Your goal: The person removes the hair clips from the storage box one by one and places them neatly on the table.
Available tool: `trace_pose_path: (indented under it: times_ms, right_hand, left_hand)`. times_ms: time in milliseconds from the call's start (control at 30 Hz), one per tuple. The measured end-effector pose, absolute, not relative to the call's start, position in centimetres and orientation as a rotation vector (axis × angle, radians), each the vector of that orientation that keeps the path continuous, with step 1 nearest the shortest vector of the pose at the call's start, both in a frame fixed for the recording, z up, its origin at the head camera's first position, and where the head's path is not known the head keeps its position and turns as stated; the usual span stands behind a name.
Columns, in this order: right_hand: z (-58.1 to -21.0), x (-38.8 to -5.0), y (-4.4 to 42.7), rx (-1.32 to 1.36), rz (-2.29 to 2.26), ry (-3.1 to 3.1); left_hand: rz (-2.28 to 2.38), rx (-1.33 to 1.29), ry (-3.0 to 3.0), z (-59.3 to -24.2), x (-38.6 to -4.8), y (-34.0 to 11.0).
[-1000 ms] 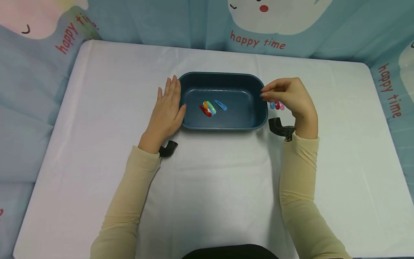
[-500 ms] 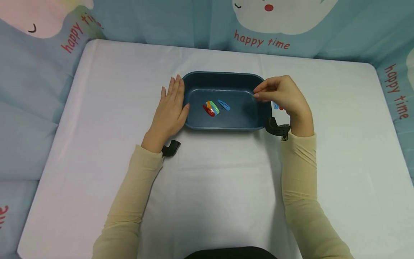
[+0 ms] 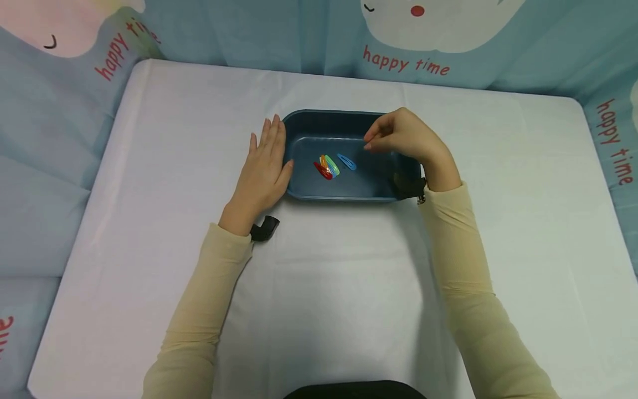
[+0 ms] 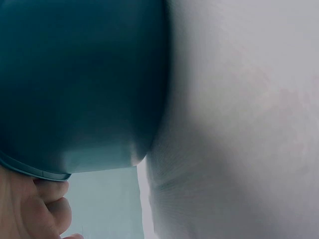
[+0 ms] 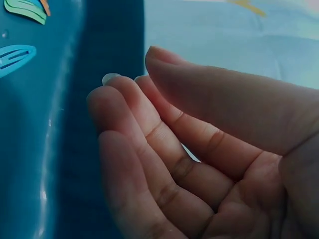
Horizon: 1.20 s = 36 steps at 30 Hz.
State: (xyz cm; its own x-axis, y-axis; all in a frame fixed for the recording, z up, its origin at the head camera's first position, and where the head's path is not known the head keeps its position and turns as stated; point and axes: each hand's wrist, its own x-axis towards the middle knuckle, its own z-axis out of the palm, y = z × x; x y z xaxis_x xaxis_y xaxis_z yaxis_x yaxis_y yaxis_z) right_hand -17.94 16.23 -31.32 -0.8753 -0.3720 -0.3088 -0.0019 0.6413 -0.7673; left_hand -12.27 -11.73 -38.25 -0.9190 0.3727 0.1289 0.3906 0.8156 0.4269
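Note:
A dark blue tray [image 3: 319, 191] holds a small cluster of hair clips [image 3: 327, 167] in red, orange, green and light blue, with a separate blue clip [image 3: 346, 162] just to their right. Flat against the tray's left end rests my left hand [image 3: 260, 169], fingers extended; the left wrist view shows part of that hand [image 4: 37, 211] at the rim of the tray [image 4: 75, 89]. My right hand [image 3: 411, 138] hovers over the tray's right part. In the right wrist view its bent, parted fingers [image 5: 164, 159] hold nothing, near the blue clip [image 5: 16, 57].
A white cloth [image 3: 319, 299] covers the table under the tray. Blue curtains [image 3: 239, 33] with printed figures and red lettering stand behind the table and at its sides. A dark rounded shape [image 3: 355, 389] shows at the bottom edge.
My right hand has moved left, from the tray's right rim to above its inside. The clips seen right of the tray are now out of sight. My left hand stays at the left end.

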Motion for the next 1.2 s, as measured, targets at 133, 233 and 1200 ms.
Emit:
trace_pose_path:
  times_ms: [133,233,1200]
  right_hand:
    - [-31.9,-18.8,15.6,-0.333,-1.074,2.4]
    - [-32.4,-19.4,15.1,-0.356,-1.017,2.385]
    - [-35.3,-20.6,13.6,-0.357,-0.767,2.339]
  left_hand:
    - [-0.713,-0.622,-2.955,-38.2,-12.2,-11.8]
    - [-0.716,-0.62,-2.952,-38.2,-12.3,-11.7]
    - [-0.702,-0.627,-2.956,-38.3,-12.4,-11.7]
